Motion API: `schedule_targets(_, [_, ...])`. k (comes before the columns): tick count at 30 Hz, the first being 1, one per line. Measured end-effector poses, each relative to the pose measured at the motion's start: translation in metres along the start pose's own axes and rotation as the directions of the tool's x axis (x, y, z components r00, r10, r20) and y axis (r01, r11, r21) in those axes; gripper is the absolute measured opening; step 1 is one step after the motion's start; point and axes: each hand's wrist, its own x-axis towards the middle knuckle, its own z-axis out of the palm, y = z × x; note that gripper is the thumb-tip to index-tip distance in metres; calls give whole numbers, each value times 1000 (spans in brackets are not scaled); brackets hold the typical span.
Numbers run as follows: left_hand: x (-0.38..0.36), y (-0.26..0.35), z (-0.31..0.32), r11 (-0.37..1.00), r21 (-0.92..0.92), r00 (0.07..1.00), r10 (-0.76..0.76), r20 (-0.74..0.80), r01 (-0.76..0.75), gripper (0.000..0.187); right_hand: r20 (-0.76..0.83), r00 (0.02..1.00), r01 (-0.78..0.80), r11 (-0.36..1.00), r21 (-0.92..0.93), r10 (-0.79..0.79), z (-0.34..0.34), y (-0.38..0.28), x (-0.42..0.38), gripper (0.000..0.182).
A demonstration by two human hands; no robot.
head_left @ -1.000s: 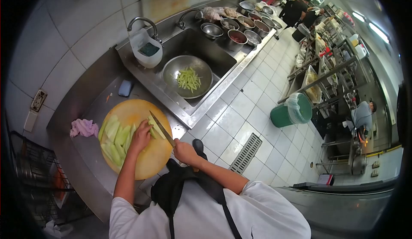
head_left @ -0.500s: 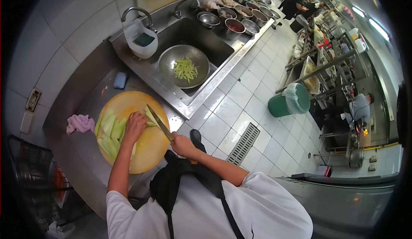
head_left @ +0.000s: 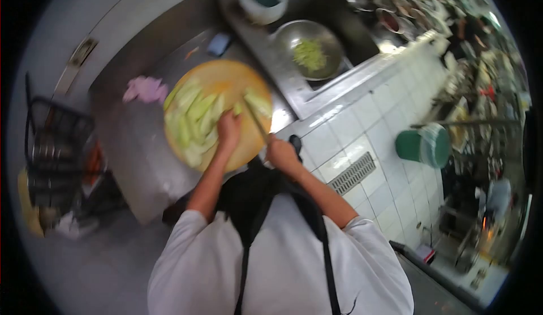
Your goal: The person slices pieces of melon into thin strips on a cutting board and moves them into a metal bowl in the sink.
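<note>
My right hand (head_left: 281, 153) is wrapped round the handle of a knife (head_left: 257, 120); its blade lies over the right side of a round yellow chopping board (head_left: 251, 148). Beside the blade, my left hand (head_left: 228, 129) is closed, with a small green vegetable piece (head_left: 237, 108) at its fingertips. Long pale green vegetable pieces (head_left: 195, 114), perhaps gourd or cucumber, cover the board's left half. Another pale piece (head_left: 258, 103) sits to the right of the blade. Motion blur softens the fine detail.
A steel bowl (head_left: 329, 36) of thin green strips (head_left: 309, 54) stands in the sink (head_left: 362, 35). Around the board are a pink cloth (head_left: 145, 89) and a blue sponge (head_left: 219, 44). A green bin (head_left: 408, 145) stands on the tiled floor. At left is a dark rack (head_left: 56, 128).
My view has swung, so the board and sink appear higher and further right. My left hand has come off the board's pile towards the blade, and a small green piece now shows at its fingertips.
</note>
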Motion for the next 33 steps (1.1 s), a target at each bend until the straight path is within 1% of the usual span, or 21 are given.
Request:
schedule_targets(1, [-2,12,-2,998,-36,999,-43,1,43,22,19,1000,11,1000,5,-11,5,2,3,22])
schedule_targets(3, [-2,9,-1,998,46,997,42,-61,-39,21,6,997,71,997,5,-71,9,1,5,19])
schedule_targets(5, [6,0,3,986,-99,990,-125,63,131,22,13,996,92,992,-82,-91,14,-1,7,16])
schedule_targets(6, [7,1,1,962,-170,972,-194,136,216,22,18,995,103,991,-89,-102,13,-4,7,16])
schedule_targets(9, [11,3,-4,900,-240,918,-303,258,364,23,16,993,121,988,-98,-120,8,-8,7,14])
schedule_targets(10, [11,0,-2,837,-359,905,-334,263,413,22,11,992,125,988,-88,-124,7,-8,7,13])
schedule_targets(12, [10,-6,5,663,-572,875,-390,287,483,22,13,992,129,988,-90,-128,4,-8,8,12])
schedule_targets(14, [12,-14,13,556,-653,854,-399,333,514,27,29,991,134,985,-110,-132,-1,-8,9,13])
schedule_targets(15, [12,-15,13,498,-689,844,-403,355,527,31,28,993,119,987,-108,-116,-2,-8,7,13])
schedule_targets(18, [11,-15,13,480,-688,833,-405,377,545,41,22,996,93,991,-92,-91,-4,-8,3,12])
schedule_targets(21, [7,-9,15,455,-705,823,-453,343,544,44,28,995,92,993,-69,-91,-13,-14,-6,12])
schedule_targets(24, [5,-10,21,456,-735,849,-421,319,502,43,54,996,74,994,-75,-70,-24,-23,-10,13])
schedule_targets(27, [3,-8,21,458,-736,849,-433,304,498,40,68,995,72,994,-77,-67,-24,-24,-10,13])
schedule_targets(30, [2,-5,21,453,-749,849,-452,274,483,41,69,994,89,993,-74,-84,-20,-22,-10,13])
schedule_targets(33, [1,-4,20,482,-737,858,-441,265,475,38,87,994,81,991,-105,-72,-20,-25,-9,13])
